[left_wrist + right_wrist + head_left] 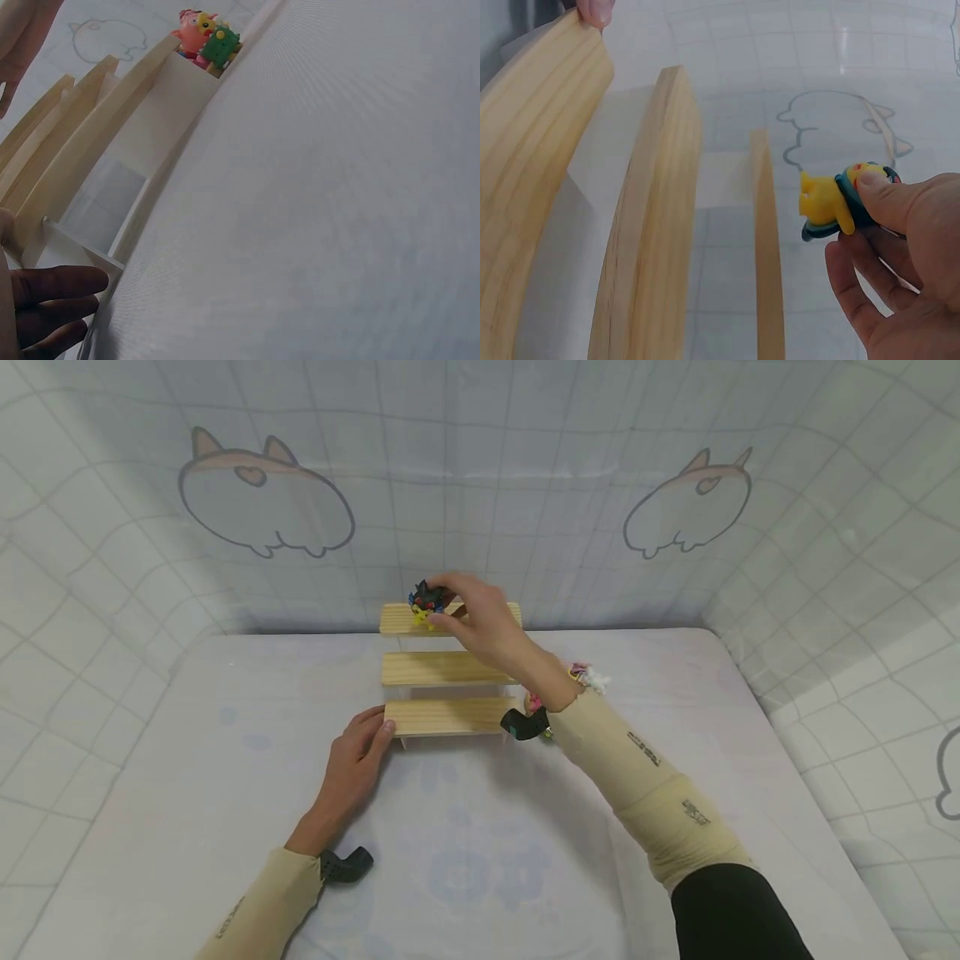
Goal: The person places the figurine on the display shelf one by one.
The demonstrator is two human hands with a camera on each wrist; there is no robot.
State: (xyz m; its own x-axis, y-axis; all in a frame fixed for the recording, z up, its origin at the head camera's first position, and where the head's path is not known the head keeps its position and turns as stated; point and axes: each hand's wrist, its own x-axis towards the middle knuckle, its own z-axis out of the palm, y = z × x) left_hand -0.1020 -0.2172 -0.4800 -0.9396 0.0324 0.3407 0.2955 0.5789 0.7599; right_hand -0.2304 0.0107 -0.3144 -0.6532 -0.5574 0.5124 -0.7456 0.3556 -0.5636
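Observation:
A three-tier wooden display shelf (450,717) with white side supports stands on the cloth-covered table. My left hand (360,755) holds the left end of its lowest board, thumb at the front corner; the other fingers (64,285) extend beside the white side support. Over the left part of the top board, my right hand (480,618) pinches a small yellow toy figure with a dark hood (426,600) between thumb and fingers. In the right wrist view the yellow figure (825,204) lies sideways in the fingertips, beside the top board (766,247).
Right of the shelf, partly behind my right wrist, several small toys (585,677) stand together. The left wrist view shows a pink figure (195,30) and a green one (221,46) among them. A patterned white curtain (480,485) rises behind the table.

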